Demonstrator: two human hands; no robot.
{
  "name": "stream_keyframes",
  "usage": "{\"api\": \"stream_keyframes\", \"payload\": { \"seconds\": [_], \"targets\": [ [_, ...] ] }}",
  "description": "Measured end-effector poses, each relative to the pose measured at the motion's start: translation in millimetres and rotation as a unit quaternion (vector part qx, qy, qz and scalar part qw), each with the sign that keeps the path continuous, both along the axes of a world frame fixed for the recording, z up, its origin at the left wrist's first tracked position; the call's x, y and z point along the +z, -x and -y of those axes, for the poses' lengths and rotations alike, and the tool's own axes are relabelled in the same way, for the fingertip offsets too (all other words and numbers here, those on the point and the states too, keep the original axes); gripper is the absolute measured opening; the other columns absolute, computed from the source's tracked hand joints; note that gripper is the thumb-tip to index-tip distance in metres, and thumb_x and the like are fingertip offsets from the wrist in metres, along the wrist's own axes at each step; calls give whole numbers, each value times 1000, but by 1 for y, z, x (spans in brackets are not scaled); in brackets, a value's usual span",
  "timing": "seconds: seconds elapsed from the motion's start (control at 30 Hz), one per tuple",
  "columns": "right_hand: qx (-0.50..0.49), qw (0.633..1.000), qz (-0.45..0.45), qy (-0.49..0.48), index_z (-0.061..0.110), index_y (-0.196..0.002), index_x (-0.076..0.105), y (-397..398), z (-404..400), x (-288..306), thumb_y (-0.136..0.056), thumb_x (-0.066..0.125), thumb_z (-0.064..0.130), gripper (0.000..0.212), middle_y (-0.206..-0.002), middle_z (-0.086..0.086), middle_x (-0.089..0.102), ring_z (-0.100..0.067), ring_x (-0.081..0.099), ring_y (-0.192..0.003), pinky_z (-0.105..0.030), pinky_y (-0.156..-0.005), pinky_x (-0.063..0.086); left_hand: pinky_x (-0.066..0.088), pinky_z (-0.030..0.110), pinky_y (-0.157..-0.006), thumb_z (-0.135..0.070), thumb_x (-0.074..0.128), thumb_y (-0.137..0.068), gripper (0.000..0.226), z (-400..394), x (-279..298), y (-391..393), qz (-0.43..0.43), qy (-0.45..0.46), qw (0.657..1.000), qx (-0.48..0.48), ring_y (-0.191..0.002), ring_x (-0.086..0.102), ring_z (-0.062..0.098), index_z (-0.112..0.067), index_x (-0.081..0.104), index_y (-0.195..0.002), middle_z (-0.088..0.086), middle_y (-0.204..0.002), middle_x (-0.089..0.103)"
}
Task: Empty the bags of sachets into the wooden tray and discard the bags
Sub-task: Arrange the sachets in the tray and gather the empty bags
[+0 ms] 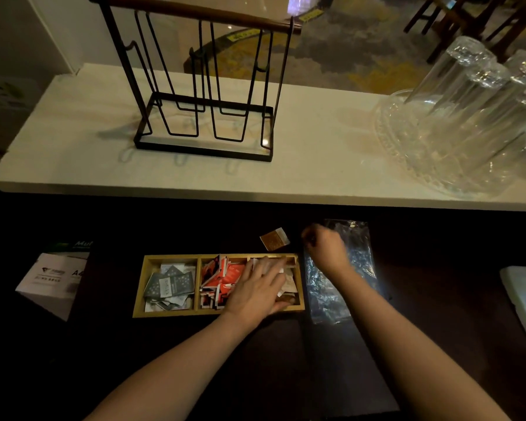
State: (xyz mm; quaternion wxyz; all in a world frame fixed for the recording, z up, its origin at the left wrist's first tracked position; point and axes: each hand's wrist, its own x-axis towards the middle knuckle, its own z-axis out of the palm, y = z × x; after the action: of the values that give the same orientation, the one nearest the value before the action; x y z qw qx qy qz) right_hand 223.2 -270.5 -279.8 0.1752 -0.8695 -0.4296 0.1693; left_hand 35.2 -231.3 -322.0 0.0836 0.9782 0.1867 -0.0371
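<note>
- Wooden tray [140,287] is sitting on the dark surface [255,360], holding grey sachets [169,285] left, red sachets [219,281] centre.
- Left hand [260,288] is lying flat, fingers spread, over the right compartment.
- Brown sachet [274,238] is lying behind the tray.
- Right hand [325,249] is curling over the clear bag [325,293]; grip unclear.

Hotel/restaurant drinks station, prob. dining area

Past the hands: pale ledge [301,165] w/ black wire cup rack [204,86], upturned glasses [480,95] on glass tray; patterned carpet [362,56] & dark chairs [468,19] beyond. Under the hands: wooden tray [140,287] of sachets on dark tabletop [104,344].
</note>
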Motion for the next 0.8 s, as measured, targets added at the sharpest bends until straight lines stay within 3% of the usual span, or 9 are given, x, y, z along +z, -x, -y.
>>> {"api": "stream_keyframes", "payload": {
  "seconds": [0.17,0.33,0.5,0.7,0.8],
  "targets": [
    [188,961,34,202,26,-137,43,-1,-58,-27,-84,61,11,58,-141,-7,45,-30,46,-128,-37,-99,45,40,56,-100,-56,56,-82,55,-2,-10,-3,13,-33,999,-36,-129,43,31,-28,48,-128,1,-139,50],
    [235,935,94,248,29,-142,35,8,-73,-39,-79,66,12,73,-147,-8,32,-34,31,-133,-45,-103,41,38,52,-99,-42,49,-89,37,-4,-4,-4,14,-45,998,-42,-127,41,30,-28,54,-123,-1,-135,49],
    [220,941,78,244,21,-140,34,8,-71,-34,-87,55,10,57,-140,-13,44,-32,39,-130,-42,-95,46,41,50,-93,-38,54,-85,36,-6,-2,-7,19,-50,998,-44,-120,44,27,-27,58,-119,0,-129,52],
    [274,924,141,228,7,-135,43,17,-72,-22,-99,36,16,38,-138,-18,46,-34,44,-125,-41,-91,45,28,55,-107,-35,54,-88,38,-1,-9,-8,24,-40,998,-39,-130,36,25,-21,51,-124,5,-133,47],
    [254,926,173,219,0,-124,54,24,-68,-16,-97,39,10,32,-127,-19,56,-35,55,-116,-41,-89,47,22,57,-111,-37,51,-91,39,-1,-8,-7,23,-19,999,-34,-134,32,26,-22,50,-126,7,-139,44]
  ]
}}
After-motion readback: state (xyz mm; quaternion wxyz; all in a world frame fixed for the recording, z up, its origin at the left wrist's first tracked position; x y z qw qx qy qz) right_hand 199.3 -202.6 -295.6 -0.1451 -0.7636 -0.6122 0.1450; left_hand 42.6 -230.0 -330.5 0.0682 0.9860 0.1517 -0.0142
